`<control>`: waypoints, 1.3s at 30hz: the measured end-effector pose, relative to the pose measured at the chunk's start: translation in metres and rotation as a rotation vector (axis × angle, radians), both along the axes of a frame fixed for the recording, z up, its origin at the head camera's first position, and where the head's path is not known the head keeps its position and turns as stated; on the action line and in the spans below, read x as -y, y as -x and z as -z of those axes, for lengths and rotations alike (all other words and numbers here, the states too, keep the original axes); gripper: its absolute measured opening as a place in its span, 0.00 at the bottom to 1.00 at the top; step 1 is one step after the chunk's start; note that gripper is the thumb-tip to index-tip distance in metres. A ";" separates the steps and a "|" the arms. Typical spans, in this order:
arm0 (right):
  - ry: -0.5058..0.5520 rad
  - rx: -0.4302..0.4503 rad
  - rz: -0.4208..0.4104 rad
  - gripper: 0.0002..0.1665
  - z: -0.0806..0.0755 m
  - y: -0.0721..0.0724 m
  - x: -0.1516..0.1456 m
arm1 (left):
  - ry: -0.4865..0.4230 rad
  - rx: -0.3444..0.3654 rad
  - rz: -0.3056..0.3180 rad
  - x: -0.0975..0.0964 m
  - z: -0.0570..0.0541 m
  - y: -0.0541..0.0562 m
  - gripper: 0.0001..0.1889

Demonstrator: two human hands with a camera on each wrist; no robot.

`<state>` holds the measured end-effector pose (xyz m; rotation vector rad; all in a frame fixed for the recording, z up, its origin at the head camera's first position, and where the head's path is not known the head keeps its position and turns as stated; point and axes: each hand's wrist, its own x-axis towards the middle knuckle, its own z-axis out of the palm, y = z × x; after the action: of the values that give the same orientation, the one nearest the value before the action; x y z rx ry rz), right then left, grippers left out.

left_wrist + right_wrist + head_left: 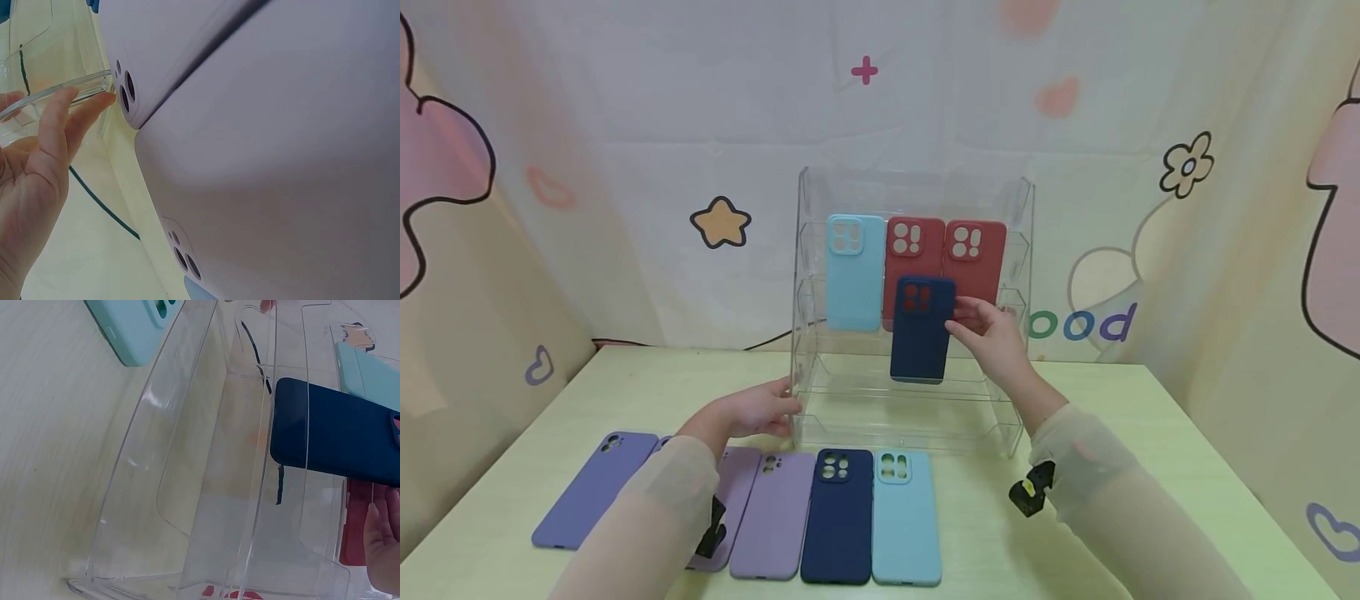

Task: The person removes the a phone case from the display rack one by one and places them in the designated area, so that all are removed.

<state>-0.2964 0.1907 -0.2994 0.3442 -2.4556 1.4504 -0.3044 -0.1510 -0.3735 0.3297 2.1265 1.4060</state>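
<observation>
A clear acrylic display rack (887, 435) with stepped tiers stands on the table. My right hand (997, 343) pinches a dark blue phone case (919, 346) by its right edge. The lower end of that case sits behind the clear lip of a middle tier, as the right wrist view also shows. On the tier behind stand a light blue phone case (855, 283) and two red phone cases (976, 258), partly covered by the dark blue one. My left hand (758, 412) grips the rack's left side panel, its fingers around the edge (81, 81).
In front of the rack lies a row of phone cases: purple ones (772, 525) at the left, partly under my left sleeve, then a dark blue one (837, 525) and a light blue one (907, 533). A printed curtain (737, 100) hangs behind the table (1090, 400).
</observation>
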 end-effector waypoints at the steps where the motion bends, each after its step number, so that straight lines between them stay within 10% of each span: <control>1: -0.004 0.000 0.002 0.28 0.000 0.000 0.000 | -0.003 0.001 0.002 0.000 0.000 0.000 0.37; 39: -0.047 -0.059 0.026 0.23 -0.011 -0.042 -0.026 | -0.052 0.021 0.005 0.001 0.000 -0.001 0.36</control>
<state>-0.2545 0.2167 -0.2880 0.3584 -2.4415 1.3541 -0.3036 -0.1516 -0.3737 0.3394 2.0735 1.4579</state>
